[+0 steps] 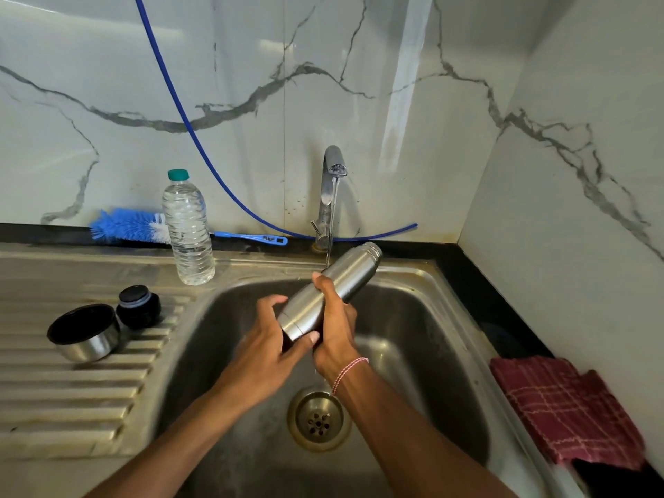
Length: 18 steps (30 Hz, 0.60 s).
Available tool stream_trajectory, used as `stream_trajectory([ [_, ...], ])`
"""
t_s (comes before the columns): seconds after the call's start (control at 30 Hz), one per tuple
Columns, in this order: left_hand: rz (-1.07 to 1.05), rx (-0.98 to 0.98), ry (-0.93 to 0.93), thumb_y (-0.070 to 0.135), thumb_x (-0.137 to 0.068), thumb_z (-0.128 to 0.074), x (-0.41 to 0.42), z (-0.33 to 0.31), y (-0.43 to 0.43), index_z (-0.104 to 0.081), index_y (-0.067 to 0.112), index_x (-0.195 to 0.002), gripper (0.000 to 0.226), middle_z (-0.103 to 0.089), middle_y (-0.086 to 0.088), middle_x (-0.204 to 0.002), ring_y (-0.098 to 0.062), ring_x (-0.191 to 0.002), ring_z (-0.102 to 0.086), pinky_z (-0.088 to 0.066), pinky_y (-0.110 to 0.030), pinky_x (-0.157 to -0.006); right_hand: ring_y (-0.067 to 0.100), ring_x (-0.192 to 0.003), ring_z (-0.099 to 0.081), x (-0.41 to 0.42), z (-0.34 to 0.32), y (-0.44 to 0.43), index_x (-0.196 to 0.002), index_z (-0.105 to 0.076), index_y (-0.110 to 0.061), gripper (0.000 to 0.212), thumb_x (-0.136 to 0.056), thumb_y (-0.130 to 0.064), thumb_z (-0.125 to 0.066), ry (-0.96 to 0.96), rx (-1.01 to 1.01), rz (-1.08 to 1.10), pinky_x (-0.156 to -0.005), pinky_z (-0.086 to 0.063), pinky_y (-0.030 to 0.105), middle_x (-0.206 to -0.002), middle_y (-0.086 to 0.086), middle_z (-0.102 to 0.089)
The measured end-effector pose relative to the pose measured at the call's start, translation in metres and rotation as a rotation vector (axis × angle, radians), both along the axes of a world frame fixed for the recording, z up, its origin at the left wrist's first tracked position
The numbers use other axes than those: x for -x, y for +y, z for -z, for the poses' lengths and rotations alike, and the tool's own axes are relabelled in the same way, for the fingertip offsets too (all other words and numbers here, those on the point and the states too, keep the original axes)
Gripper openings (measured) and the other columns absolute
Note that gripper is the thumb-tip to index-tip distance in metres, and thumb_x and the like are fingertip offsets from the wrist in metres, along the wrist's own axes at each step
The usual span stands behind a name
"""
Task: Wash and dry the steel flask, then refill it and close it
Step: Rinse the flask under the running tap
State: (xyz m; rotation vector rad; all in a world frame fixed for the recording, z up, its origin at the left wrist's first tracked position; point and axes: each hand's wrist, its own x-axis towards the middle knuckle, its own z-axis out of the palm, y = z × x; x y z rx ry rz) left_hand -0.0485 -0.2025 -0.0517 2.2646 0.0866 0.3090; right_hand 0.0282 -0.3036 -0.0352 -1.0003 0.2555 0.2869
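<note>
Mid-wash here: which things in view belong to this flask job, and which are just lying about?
For the job: steel flask, left hand, right hand, tap, stopper, cup lid, red cloth, likely the water bottle.
Lying about: blue hose, bottle brush.

Nothing in front of you could be read: no words, brand names or numbers. The blue brush handle (248, 237) by the wall carried a few small dark marks near its tip, and they were too small to make out.
</note>
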Motion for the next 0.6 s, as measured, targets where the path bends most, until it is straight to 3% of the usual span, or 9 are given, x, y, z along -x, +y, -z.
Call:
stream_trajectory([
  [0.07, -0.011, 0.204, 0.039, 0.051, -0.093, -0.065, -0.001, -0.005, 0.002, -0.026, 0.026, -0.136, 0.064, -0.057, -0.003, -0.127, -0.014, -0.099, -0.067, -0.058, -0.028, -0.078, 0.031, -0.094, -0.073, 0.000, 0.000, -0.001, -0.098, -0.061, -0.009, 0.036, -0.079, -0.026, -0.087, 0.005, -0.024, -0.011, -0.095, -0.059, 0.053, -0.095, 0.015, -0.072],
  [0.17, -0.021, 0.839, 0.226, 0.051, -0.093, -0.062, 0.002, -0.016, 0.000, -0.036, 0.013, -0.128, 0.058, -0.065, -0.024, -0.107, -0.024, -0.075, -0.069, -0.059, -0.034, -0.066, 0.032, -0.094, -0.073, 0.002, -0.002, 0.000, -0.102, -0.062, -0.009, 0.040, -0.076, -0.024, -0.089, -0.001, -0.042, -0.033, -0.094, -0.060, 0.053, -0.095, 0.015, -0.074],
  [0.2, -0.030, 0.921, 0.261, 0.052, -0.092, -0.062, 0.001, -0.016, -0.002, -0.037, 0.013, -0.125, 0.057, -0.066, -0.027, -0.104, -0.027, -0.074, -0.069, -0.058, -0.036, -0.066, 0.034, -0.096, -0.074, 0.002, -0.001, 0.000, -0.103, -0.062, -0.010, 0.041, -0.075, -0.024, -0.089, 0.000, -0.032, -0.028, -0.094, -0.060, 0.054, -0.096, 0.016, -0.074],
  [0.27, -0.054, 0.833, 0.227, 0.048, -0.097, -0.060, 0.003, -0.013, -0.007, -0.037, 0.016, -0.128, 0.051, -0.067, -0.020, -0.107, -0.026, -0.078, -0.071, -0.061, -0.037, -0.070, 0.035, -0.099, -0.074, 0.000, 0.001, 0.002, -0.101, -0.062, -0.010, 0.040, -0.076, -0.023, -0.090, -0.002, -0.020, 0.003, -0.094, -0.060, 0.055, -0.095, 0.016, -0.074],
  [0.37, -0.016, 0.203, 0.061, 0.053, -0.098, -0.052, 0.002, -0.004, -0.005, -0.023, 0.026, -0.143, 0.060, -0.055, 0.002, -0.126, -0.011, -0.097, -0.066, -0.055, -0.023, -0.075, 0.029, -0.088, -0.076, -0.004, 0.004, 0.003, -0.103, -0.068, -0.006, 0.040, -0.076, -0.025, -0.090, -0.060, 0.041, 0.048, -0.092, -0.060, 0.054, -0.088, 0.012, -0.075],
  [0.43, 0.018, 0.104, 0.017, 0.060, -0.094, -0.047, 0.000, -0.001, 0.000, -0.023, 0.027, -0.142, 0.063, -0.052, 0.002, -0.130, -0.009, -0.100, -0.063, -0.054, -0.024, -0.079, 0.029, -0.091, -0.076, -0.004, 0.006, 0.003, -0.103, -0.067, -0.008, 0.039, -0.077, -0.025, -0.090, -0.067, 0.029, 0.039, -0.093, -0.060, 0.052, -0.092, 0.013, -0.076],
  [0.5, -0.021, 0.397, 0.062, 0.064, -0.093, -0.046, 0.000, -0.008, 0.000, -0.035, 0.020, -0.135, 0.062, -0.064, -0.008, -0.113, -0.015, -0.084, -0.068, -0.060, -0.039, -0.077, 0.033, -0.094, -0.074, -0.001, 0.007, 0.002, -0.101, -0.067, -0.007, 0.037, -0.076, -0.023, -0.090, -0.046, -0.029, 0.011, -0.095, -0.059, 0.055, -0.096, 0.018, -0.075],
  [0.57, -0.016, 0.908, 0.226, 0.061, -0.100, -0.039, 0.000, -0.015, -0.004, -0.051, 0.010, -0.128, 0.059, -0.066, -0.019, -0.085, -0.023, -0.064, -0.063, -0.057, -0.038, -0.060, 0.040, -0.099, -0.074, 0.002, 0.005, 0.004, -0.115, -0.065, -0.001, 0.063, -0.068, -0.029, -0.095, -0.040, -0.080, -0.048, -0.094, -0.059, 0.058, -0.106, 0.026, -0.075],
  [0.6, -0.021, 1.039, 0.275, 0.059, -0.103, -0.034, -0.001, -0.018, -0.006, -0.056, 0.006, -0.124, 0.061, -0.064, -0.021, -0.078, -0.025, -0.059, -0.060, -0.054, -0.036, -0.055, 0.042, -0.102, -0.074, 0.003, 0.003, 0.006, -0.122, -0.062, -0.001, 0.078, -0.062, -0.034, -0.097, -0.048, -0.079, -0.086, -0.092, -0.060, 0.057, -0.111, 0.028, -0.074],
])
